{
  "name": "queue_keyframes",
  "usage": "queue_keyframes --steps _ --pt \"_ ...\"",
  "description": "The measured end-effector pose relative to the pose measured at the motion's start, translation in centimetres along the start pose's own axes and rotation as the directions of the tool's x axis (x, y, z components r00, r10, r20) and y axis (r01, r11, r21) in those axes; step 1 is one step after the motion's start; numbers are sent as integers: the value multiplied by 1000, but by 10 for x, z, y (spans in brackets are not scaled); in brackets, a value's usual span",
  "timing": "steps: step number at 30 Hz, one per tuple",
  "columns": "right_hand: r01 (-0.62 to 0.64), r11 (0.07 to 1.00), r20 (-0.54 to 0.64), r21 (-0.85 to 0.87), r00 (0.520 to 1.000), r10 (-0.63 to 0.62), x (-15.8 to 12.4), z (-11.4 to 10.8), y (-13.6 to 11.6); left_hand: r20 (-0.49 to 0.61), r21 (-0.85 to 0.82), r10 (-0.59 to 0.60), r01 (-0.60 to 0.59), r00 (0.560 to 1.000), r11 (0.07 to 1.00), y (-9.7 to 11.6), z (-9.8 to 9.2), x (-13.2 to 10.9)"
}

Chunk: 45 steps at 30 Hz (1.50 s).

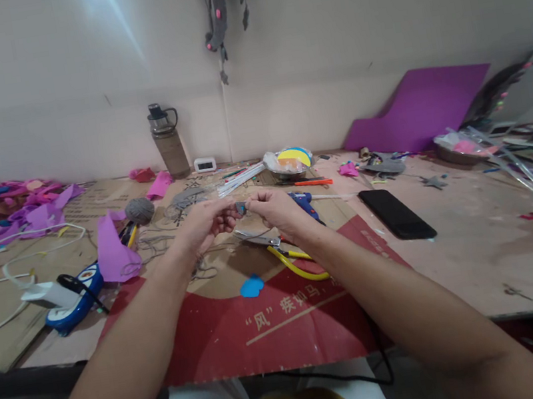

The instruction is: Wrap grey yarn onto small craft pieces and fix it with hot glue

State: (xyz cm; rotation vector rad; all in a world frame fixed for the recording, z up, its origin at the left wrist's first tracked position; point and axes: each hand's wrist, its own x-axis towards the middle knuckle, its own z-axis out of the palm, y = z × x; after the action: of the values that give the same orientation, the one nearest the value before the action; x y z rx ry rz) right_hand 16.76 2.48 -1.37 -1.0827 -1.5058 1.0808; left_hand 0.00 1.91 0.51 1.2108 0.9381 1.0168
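Observation:
My left hand (213,220) and my right hand (272,208) meet over the middle of the cardboard. Both are closed, their fingertips pinching a small grey-blue piece (241,208) between them; its kind is too small to make out. Below my right hand lies a pair of scissors with yellow handles (302,268), partly covered by that hand. A blue scalloped cut-out (252,286) rests nearer me on the red part of the cardboard (208,343). Behind my right wrist a blue glue gun (303,202) is partly hidden. Loose grey yarn trails beside my left hand from a ball (139,211).
A black phone (397,214) lies on the right. A blue power strip (77,309) with a white cable is on the left. Farther back stand a water bottle (169,144), a small white clock (205,165) and a bowl (291,172). A purple sheet (428,106) leans on the wall.

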Motion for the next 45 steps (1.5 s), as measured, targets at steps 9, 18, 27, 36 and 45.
queue_keyframes --steps 9,18,27,36,45 --pt "99 954 -14 -283 994 -108 -8 4 -9 -44 538 256 -193 966 821 -6 0 -2" --pt "186 947 34 -260 982 -183 -6 3 -4 -174 584 315 -159 933 796 -1 1 -5" --pt "201 965 32 -166 980 -198 -2 2 -2 -142 503 270 -165 952 848 -2 4 -4" --pt "172 956 20 -236 985 -173 -3 0 -3 -58 341 171 -142 984 929 -9 -4 2" --pt "260 918 -2 -299 962 -274 -14 9 -5 -230 152 193 -160 954 975 -9 -3 4"
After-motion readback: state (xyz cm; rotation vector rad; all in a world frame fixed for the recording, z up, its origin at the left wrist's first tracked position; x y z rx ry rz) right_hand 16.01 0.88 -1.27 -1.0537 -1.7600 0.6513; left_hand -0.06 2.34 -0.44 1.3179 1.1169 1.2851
